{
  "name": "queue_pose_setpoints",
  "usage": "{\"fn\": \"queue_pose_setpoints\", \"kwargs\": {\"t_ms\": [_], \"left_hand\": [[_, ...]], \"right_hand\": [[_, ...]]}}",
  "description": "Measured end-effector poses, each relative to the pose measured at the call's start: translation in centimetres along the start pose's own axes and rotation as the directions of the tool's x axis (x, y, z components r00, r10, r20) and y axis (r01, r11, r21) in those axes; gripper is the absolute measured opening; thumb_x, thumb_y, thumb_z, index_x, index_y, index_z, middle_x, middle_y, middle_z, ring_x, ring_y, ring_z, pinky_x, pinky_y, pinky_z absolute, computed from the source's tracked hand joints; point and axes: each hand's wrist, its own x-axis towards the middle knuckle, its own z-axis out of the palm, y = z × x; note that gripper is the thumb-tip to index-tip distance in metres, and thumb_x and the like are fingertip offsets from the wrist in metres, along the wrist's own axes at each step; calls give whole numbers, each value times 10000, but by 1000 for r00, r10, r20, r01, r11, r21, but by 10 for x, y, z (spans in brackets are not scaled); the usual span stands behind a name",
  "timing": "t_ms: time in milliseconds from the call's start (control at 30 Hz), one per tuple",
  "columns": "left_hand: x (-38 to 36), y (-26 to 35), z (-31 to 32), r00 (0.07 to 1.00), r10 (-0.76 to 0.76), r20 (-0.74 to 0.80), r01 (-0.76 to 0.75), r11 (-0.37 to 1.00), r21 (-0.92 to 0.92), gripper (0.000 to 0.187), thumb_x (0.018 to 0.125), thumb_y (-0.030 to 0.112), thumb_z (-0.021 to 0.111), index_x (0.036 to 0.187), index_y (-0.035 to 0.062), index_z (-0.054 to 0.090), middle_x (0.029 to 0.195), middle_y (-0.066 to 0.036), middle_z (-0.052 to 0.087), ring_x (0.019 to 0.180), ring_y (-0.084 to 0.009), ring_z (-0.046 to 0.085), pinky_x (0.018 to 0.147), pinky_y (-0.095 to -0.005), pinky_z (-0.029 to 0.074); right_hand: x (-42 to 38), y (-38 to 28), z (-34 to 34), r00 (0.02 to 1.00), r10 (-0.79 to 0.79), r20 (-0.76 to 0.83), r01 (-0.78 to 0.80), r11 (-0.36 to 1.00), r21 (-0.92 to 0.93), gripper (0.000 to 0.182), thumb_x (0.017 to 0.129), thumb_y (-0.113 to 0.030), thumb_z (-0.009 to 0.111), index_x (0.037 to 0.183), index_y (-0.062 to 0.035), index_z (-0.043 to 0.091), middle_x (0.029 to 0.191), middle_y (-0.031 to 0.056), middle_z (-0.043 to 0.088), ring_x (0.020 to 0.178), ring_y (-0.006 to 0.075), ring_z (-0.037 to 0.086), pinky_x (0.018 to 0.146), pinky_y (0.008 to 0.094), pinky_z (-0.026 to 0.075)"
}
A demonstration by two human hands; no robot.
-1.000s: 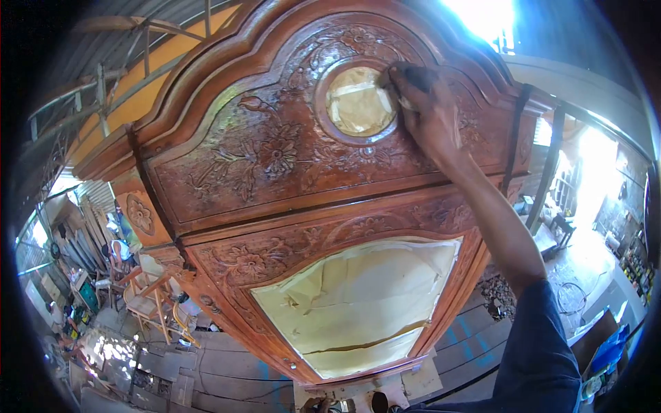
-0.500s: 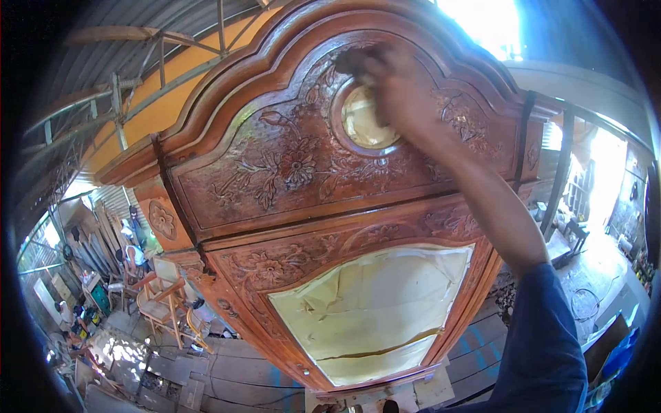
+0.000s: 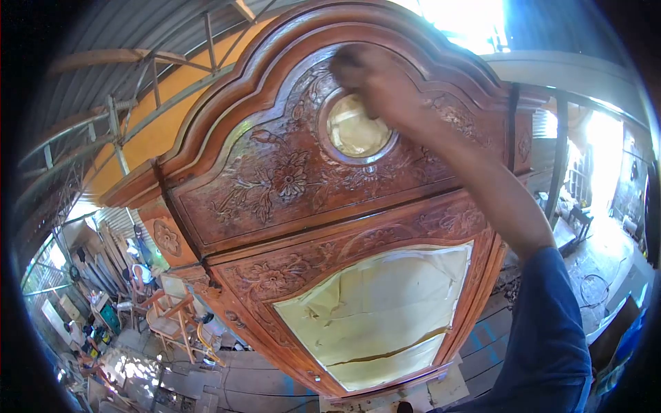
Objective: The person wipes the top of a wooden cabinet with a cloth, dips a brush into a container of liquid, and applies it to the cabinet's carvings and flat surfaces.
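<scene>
My right hand (image 3: 375, 82) is at the arched top of a carved reddish-brown wooden cabinet (image 3: 241, 220), just above its round opening. Motion blurs the fingers, but they are closed round a dark wad, apparently a cloth (image 3: 346, 67), pressed against the carved panel. Pale paper (image 3: 358, 131) fills the round opening, which has a raised rim. Creased and torn paper (image 3: 392, 296) covers the larger panel lower down. Carved flowers and leaves (image 3: 289, 175) show a wet-looking shine to the left of the opening. My left hand is out of view.
Wooden chairs (image 3: 172, 316) stand on the left, with a person (image 3: 142, 275) farther back. Long boards (image 3: 110, 251) lean at the left wall. A small bench (image 3: 575, 230) and a coil of wire (image 3: 593, 289) are on the right. Planks (image 3: 255, 378) cover the floor.
My right hand has shifted slightly left and down along the upper panel, still with the dark wad. The view has moved a little, and the round opening shows more fully.
</scene>
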Motion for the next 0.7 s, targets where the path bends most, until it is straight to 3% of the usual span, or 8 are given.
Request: {"fn": "queue_pose_setpoints", "kwargs": {"t_ms": [100,233,300,500,567,600,667,700], "left_hand": [[-5,-6,-5,1000,11,-9,-11,1000,5,204,979,253,702,1001,59,764,785,-19,689,608,-86,555,538,-272,450],[-10,-15,-9,999,44,-17,-43,999,6,196,982,240,697,986,59,771,769,-9,683,601,-78,546,529,-262,440],[-8,-25,-8,997,73,-18,-73,997,2,192,984,234,694,978,59,775,760,-5,679,597,-73,541,524,-258,435],[17,-92,-11,989,149,-3,-149,989,2,188,990,214,687,955,58,785,735,10,670,586,-60,528,511,-243,420],[20,-96,-9,952,306,-14,-303,946,115,197,991,216,679,947,64,796,722,14,661,590,-62,531,514,-247,423],[22,-94,-4,890,457,-10,-442,866,234,207,991,219,671,940,70,806,708,19,652,594,-63,535,517,-252,426],[-12,-27,0,904,416,-97,-408,908,99,187,980,208,685,931,57,782,686,1,635,592,-73,542,518,-263,431],[-19,-27,0,934,322,-155,-319,947,42,171,973,198,695,928,48,764,686,-9,632,587,-76,539,516,-268,430]], "right_hand": [[-70,25,-28,977,206,-50,-206,979,10,528,743,2,707,1266,-67,692,1274,173,610,1106,371,611,971,451,515],[-173,-49,-58,803,596,21,-596,801,57,585,756,100,608,1311,-72,673,1172,179,632,1064,383,622,940,467,516],[-197,-85,-50,788,614,38,-615,782,106,580,732,109,597,1280,-61,681,1184,176,621,1107,373,614,972,467,508],[-116,-138,20,988,-20,151,-59,863,501,472,756,78,639,1215,-22,677,1242,193,621,1184,344,583,1014,445,494],[-34,-148,-2,677,411,611,-709,143,690,456,778,90,611,1220,-10,666,1244,188,599,1185,356,580,997,431,507],[-25,-143,7,682,398,614,-708,150,690,456,778,90,611,1220,-10,666,1244,188,599,1185,356,580,997,431,507],[-20,-142,23,913,408,0,-373,834,406,470,789,96,606,1249,4,642,1246,200,579,1168,385,582,980,429,507],[-34,-148,26,935,352,46,-340,850,403,496,767,111,624,1253,12,636,1259,217,570,1152,403,585,968,438,512]]}}
